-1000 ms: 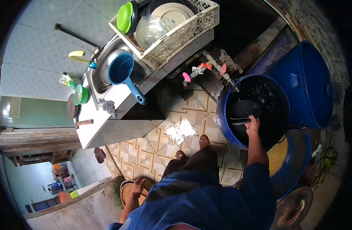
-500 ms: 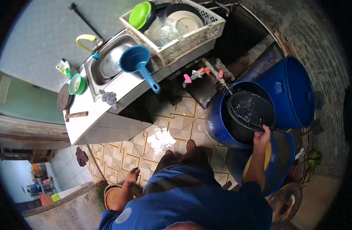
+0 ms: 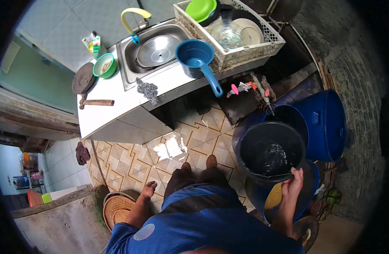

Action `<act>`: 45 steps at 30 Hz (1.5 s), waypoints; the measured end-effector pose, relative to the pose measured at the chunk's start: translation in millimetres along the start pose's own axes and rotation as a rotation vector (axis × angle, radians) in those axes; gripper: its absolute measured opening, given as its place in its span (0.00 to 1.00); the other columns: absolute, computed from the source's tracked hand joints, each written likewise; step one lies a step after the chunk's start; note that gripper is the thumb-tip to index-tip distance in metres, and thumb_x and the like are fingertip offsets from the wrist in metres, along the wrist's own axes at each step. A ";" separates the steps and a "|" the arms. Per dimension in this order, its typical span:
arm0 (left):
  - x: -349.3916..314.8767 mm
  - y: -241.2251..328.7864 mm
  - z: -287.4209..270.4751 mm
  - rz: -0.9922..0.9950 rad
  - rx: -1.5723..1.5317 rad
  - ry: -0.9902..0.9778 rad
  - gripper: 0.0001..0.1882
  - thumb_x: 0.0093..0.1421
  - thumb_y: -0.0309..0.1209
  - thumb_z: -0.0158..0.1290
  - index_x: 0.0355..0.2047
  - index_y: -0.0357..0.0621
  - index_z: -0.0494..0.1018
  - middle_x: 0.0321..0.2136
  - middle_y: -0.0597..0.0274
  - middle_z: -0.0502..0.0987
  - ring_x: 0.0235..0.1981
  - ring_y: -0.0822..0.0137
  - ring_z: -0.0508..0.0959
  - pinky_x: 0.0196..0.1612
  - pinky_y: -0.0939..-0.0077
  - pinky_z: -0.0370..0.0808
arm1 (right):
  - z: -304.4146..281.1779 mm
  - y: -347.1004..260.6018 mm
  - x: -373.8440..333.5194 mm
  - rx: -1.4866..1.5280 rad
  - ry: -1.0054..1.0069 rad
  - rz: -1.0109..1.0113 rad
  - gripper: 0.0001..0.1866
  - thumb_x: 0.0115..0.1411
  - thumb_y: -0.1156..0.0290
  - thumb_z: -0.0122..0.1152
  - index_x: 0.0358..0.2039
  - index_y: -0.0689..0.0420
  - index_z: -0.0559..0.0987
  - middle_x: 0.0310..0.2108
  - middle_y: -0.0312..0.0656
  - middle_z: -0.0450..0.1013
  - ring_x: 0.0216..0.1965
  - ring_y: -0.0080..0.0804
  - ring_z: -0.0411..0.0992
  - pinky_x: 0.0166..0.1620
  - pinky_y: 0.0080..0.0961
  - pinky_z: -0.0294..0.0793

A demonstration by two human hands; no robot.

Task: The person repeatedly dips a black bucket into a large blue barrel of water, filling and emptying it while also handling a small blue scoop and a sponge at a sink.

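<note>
Holding bucket (image 3: 247, 153), right hand (image 3: 292, 184) at rim

No words or numbers can be read anywhere in the frame. The packet (image 3: 92, 44) at the upper left, at the back of the desk (image 3: 99, 117), bears coloured print too small to make out. The pale round patch (image 3: 144, 232) on the blue shirt (image 3: 198, 216), lower left of centre, shows no legible lettering.
</note>
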State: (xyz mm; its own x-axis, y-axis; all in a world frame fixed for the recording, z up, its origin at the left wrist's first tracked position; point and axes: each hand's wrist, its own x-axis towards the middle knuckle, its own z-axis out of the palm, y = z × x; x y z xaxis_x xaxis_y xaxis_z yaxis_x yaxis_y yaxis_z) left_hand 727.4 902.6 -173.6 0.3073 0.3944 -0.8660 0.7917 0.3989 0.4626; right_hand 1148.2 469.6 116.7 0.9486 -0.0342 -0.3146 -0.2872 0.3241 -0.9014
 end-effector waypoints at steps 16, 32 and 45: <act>-64.2 -102.9 -26.5 0.063 -0.297 0.225 0.25 0.59 0.44 0.54 0.49 0.38 0.68 0.33 0.67 0.74 0.33 0.71 0.72 0.34 0.77 0.70 | 302.0 321.1 129.3 -0.191 -0.027 0.633 0.20 0.50 0.72 0.64 0.42 0.55 0.66 0.29 0.44 0.64 0.23 0.34 0.65 0.29 0.38 0.76; -21.8 -97.3 -30.4 -0.026 -0.412 0.114 0.24 0.59 0.41 0.54 0.51 0.40 0.67 0.44 0.62 0.74 0.39 0.68 0.74 0.38 0.74 0.71 | 211.2 265.8 89.2 0.083 -0.100 0.495 0.12 0.52 0.74 0.61 0.34 0.46 0.69 0.26 0.33 0.68 0.19 0.25 0.66 0.23 0.28 0.72; -22.4 -18.3 -27.6 0.004 -0.217 0.103 0.27 0.58 0.45 0.53 0.53 0.43 0.66 0.36 0.67 0.73 0.36 0.69 0.74 0.32 0.77 0.68 | 99.9 259.2 41.7 0.015 -0.189 0.461 0.06 0.55 0.78 0.57 0.32 0.51 0.73 0.27 0.35 0.75 0.22 0.26 0.74 0.21 0.23 0.76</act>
State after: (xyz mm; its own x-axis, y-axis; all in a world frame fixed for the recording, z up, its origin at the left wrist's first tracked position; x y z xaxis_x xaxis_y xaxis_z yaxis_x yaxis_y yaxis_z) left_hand 691.5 909.3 -157.5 0.2459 0.4741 -0.8454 0.6554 0.5613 0.5054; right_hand 1126.5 646.6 -100.3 0.7311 0.2878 -0.6186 -0.6819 0.2787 -0.6763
